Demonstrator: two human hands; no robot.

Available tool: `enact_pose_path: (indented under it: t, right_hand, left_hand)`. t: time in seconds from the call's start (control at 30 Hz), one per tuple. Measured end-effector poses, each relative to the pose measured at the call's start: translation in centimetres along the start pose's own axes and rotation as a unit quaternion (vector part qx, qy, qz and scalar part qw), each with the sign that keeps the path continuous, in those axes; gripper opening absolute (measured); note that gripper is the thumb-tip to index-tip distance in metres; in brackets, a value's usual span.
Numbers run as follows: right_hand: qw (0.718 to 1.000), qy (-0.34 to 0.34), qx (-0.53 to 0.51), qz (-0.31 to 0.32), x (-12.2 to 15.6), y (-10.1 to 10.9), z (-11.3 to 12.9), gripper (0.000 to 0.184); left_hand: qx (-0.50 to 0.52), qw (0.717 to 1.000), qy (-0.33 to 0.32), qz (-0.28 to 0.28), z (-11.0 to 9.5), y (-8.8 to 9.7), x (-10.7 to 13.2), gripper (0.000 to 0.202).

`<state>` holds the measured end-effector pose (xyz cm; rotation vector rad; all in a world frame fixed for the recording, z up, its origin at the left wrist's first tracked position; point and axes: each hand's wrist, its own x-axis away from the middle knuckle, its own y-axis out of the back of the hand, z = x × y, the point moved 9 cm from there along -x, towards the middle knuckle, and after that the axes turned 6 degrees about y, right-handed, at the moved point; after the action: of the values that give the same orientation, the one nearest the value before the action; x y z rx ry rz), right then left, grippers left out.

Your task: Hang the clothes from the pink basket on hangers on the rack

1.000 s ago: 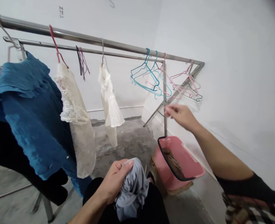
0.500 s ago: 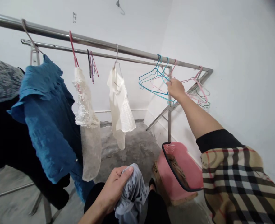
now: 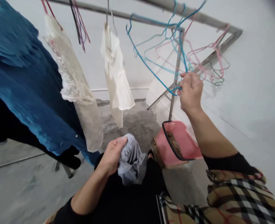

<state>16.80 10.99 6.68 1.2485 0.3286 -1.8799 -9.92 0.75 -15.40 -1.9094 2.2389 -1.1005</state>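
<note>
My right hand (image 3: 190, 91) is raised and closed round the lower corner of a blue wire hanger (image 3: 151, 71), which slants up towards the metal rail (image 3: 198, 16). Low in front of me, my left hand (image 3: 111, 153) grips a bunched pale grey cloth (image 3: 130, 158) against my dark clothing. Other blue and pink hangers (image 3: 207, 59) dangle from the rail just beyond my right hand.
A blue garment (image 3: 23, 81), a lace piece (image 3: 75, 84) and a white top (image 3: 116, 74) hang on the rail to the left. A pink basket (image 3: 181, 146) with something brown inside stands on the concrete floor by the white wall, under the rack's leg (image 3: 174, 90).
My right hand has closed on the blue hanger and drawn it down and towards me. The view has dropped and moved closer to the rack. The left hand still grips the grey cloth.
</note>
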Motion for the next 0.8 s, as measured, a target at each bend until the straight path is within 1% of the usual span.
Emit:
enact_pose_path:
  t: [0.07,0.1,0.13,0.17,0.2,0.23,0.27,0.3,0.33,0.37,0.4,0.43,0.47,0.5,0.57,0.6,0.63,0.7,0.73,0.8]
  right_hand:
    - [0.996,-0.06,-0.019,-0.058,7.1,2.2,0.4,0.039]
    - [0.993,-0.092,-0.029,-0.073,10.7,2.9,0.4,0.037]
    - [0.988,-0.13,-0.039,-0.071,14.1,3.2,0.3,0.033]
    - [0.981,-0.181,-0.059,-0.021,17.3,2.5,-0.3,0.029]
    - [0.967,-0.235,-0.092,0.026,20.3,1.6,-0.9,0.026]
    - [0.943,-0.294,-0.138,0.073,23.1,0.6,-1.5,0.026]
    - [0.91,-0.35,-0.188,0.118,25.7,-0.4,-2.0,0.026]
    - [0.874,-0.398,-0.237,0.145,27.9,-1.2,-2.3,0.028]
    - [0.84,-0.438,-0.281,0.156,29.5,-1.7,-2.5,0.03]
    - [0.813,-0.467,-0.312,0.153,30.7,-1.9,-2.7,0.032]
    - [0.797,-0.487,-0.33,0.141,31.4,-1.9,-2.9,0.033]
    - [0.793,-0.495,-0.332,0.126,31.9,-1.7,-3.2,0.034]
    - [0.8,-0.493,-0.323,0.118,32.0,-1.5,-3.4,0.033]
    - [0.812,-0.481,-0.306,0.125,32.1,-1.6,-3.4,0.032]
    - [0.837,-0.447,-0.27,0.163,32.1,-2.2,-3.4,0.032]
    - [0.84,-0.437,-0.262,0.185,32.3,-2.9,-3.3,0.034]
    - [0.835,-0.437,-0.264,0.204,32.7,-3.7,-3.3,0.038]
    - [0.813,-0.455,-0.289,0.221,33.7,-5.5,-3.5,0.048]
    - [0.804,-0.461,-0.305,0.218,34.1,-6.3,-3.5,0.051]
    - [0.8,-0.458,-0.331,0.203,34.4,-7.4,-3.5,0.055]
  left_hand:
    - [0.02,1.0,-0.002,-0.014,0.0,0.3,-0.3,0.041]
    - [0.025,0.999,-0.004,-0.019,0.0,0.4,-0.4,0.041]
    - [0.029,0.999,-0.005,-0.024,0.0,0.5,-0.6,0.041]
    - [0.032,0.999,-0.006,-0.029,0.1,0.5,-0.8,0.04]
    - [0.034,0.999,-0.007,-0.034,0.3,0.6,-1.0,0.039]
    - [0.035,0.999,-0.007,-0.036,0.5,0.6,-1.2,0.038]
    - [0.035,0.999,-0.008,-0.036,0.7,0.5,-1.4,0.037]
    - [0.032,0.999,-0.01,-0.034,0.9,0.3,-1.5,0.035]
    - [0.026,0.999,-0.012,-0.03,1.1,0.1,-1.6,0.034]
    - [0.018,0.999,-0.014,-0.024,1.2,-0.2,-1.7,0.034]
    - [0.009,1.0,-0.014,-0.02,1.4,-0.5,-1.8,0.033]
    - [0.0,1.0,-0.015,-0.018,1.6,-0.7,-1.8,0.034]
    - [-0.009,1.0,-0.017,-0.017,1.8,-1.0,-1.8,0.034]
    - [-0.018,1.0,-0.017,-0.017,1.9,-1.2,-1.7,0.034]
    - [-0.033,0.999,-0.014,-0.015,2.3,-1.7,-1.6,0.035]
    - [-0.04,0.999,-0.01,-0.012,2.5,-2.0,-1.4,0.035]
    - [-0.046,0.999,-0.005,-0.008,2.7,-2.3,-1.3,0.035]
    - [-0.062,0.998,0.007,0.003,3.3,-2.8,-1.0,0.035]
    - [-0.074,0.997,0.012,0.008,3.5,-3.0,-0.8,0.035]
    - [-0.101,0.995,0.022,0.015,3.9,-3.3,-0.5,0.036]
